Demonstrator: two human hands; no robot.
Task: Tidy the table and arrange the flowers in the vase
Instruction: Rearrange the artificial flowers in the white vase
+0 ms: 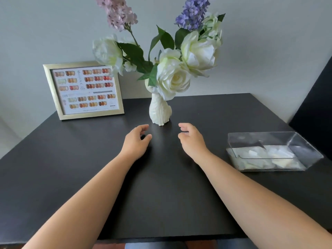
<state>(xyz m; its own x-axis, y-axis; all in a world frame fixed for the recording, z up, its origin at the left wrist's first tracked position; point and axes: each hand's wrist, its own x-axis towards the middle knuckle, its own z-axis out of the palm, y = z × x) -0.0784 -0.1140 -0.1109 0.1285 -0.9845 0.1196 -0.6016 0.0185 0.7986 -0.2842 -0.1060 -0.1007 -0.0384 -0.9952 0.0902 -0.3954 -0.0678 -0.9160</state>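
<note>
A white ribbed vase [159, 110] stands upright near the back middle of the black table [161, 186]. It holds white roses [175, 78], a pink lilac stem [117, 12] and a purple lilac stem [193, 12]. My left hand [135, 140] hovers just in front of the vase, to its left, fingers curled apart and holding nothing. My right hand [191, 138] is opposite it, in front and to the right of the vase, also open and empty. Neither hand touches the vase.
A gold picture frame [83, 89] with a colour-swatch chart leans at the back left against the wall. A clear plastic box [271, 152] with pale petals or wrappers inside sits at the right. A dark chair back [318, 105] rises at the far right.
</note>
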